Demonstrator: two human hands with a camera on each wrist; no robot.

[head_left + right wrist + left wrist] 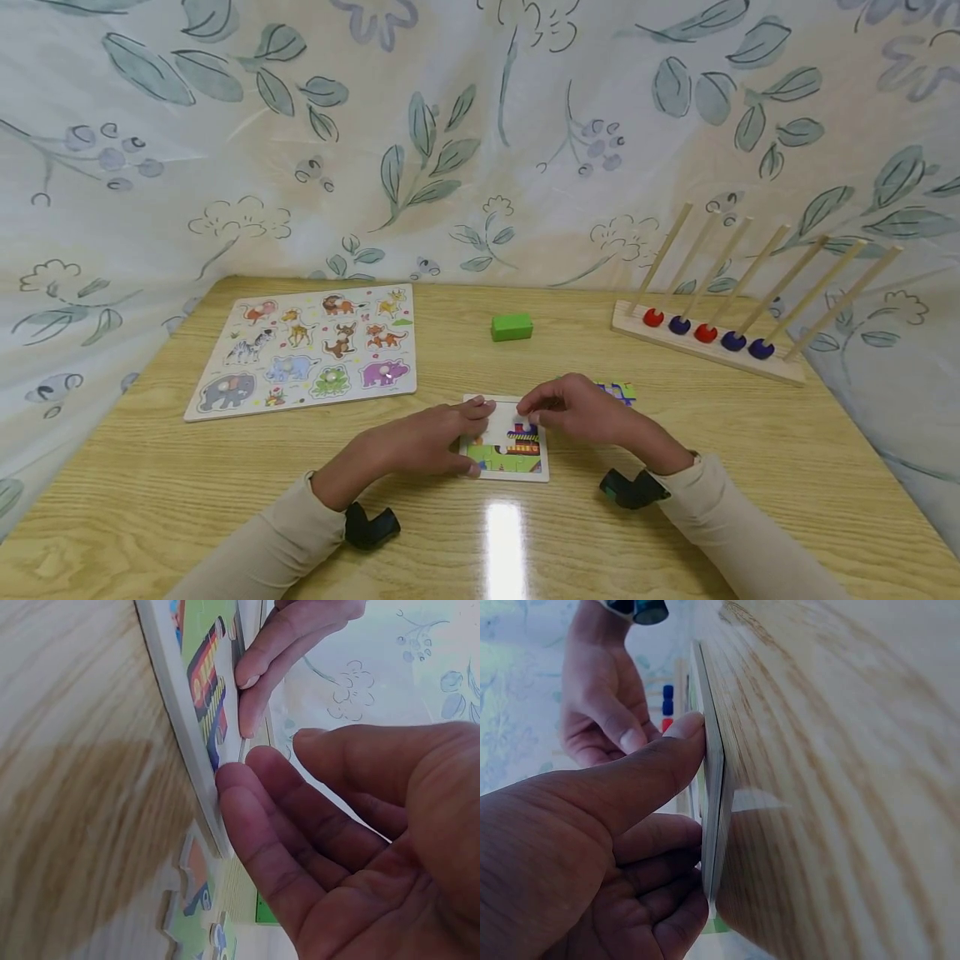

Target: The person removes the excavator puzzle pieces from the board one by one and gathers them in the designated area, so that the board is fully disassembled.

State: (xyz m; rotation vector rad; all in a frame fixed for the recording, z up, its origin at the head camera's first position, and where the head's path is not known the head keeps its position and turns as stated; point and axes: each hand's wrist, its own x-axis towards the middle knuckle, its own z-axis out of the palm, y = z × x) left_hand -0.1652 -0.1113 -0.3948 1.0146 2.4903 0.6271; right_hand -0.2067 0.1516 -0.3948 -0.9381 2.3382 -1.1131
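Note:
A small jigsaw puzzle board (pixel 517 477) lies on the table with joined pieces (pixel 517 460) along its near and right parts; its far left part is bare white. My left hand (pixel 435 439) rests on the board's left side, thumb near the close corner and fingers farther up. In the left wrist view, the thumb (pixel 686 727) presses at the board's edge. My right hand (pixel 581 410) is at the far right corner, fingers loosely bent. The right wrist view shows its fingertips (pixel 244 806) by the edge and no piece held. Loose jigsaw pieces (pixel 187 926) lie beside the board.
An animal peg puzzle (pixel 410 358) lies at the left. Beyond the jigsaw sits a green block (pixel 512 327). At the right stands a wooden base (pixel 787 371) with several upright rods and red and blue beads. A leaf-patterned cloth (pixel 450 250) hangs behind the table.

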